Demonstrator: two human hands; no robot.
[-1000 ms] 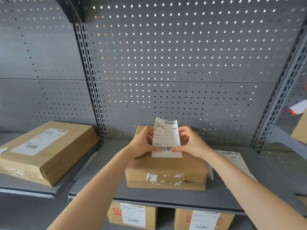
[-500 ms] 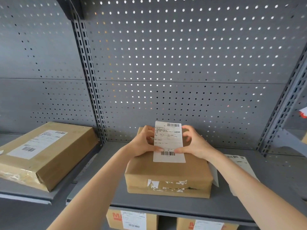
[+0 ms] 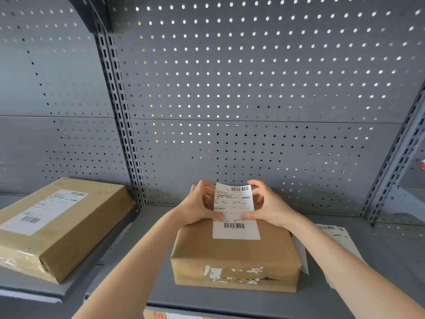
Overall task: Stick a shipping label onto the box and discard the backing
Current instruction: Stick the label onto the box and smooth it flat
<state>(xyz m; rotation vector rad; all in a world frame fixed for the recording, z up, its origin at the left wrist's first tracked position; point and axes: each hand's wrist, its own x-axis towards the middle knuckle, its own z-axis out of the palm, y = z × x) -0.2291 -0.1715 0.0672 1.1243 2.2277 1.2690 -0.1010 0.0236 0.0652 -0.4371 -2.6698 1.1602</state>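
A: What sits at the left?

B: A brown parcel with a white label lies on a grey metal shelf. A slotted upright divides that bay from the middle one, and grey pegboard backs both, light showing through its holes.

A: And the middle?

B: The box rests on the middle shelf, torn tape on its front face. The label lies along its top, near end flat, far end lifted. The left hand pinches the label's left edge, fingers curled; the right hand pinches the right edge, its fingers arched above.

A: Further right?

B: A printed sheet lies on the shelf just beside the box, partly hidden by the right forearm. Another slotted upright stands at the right.
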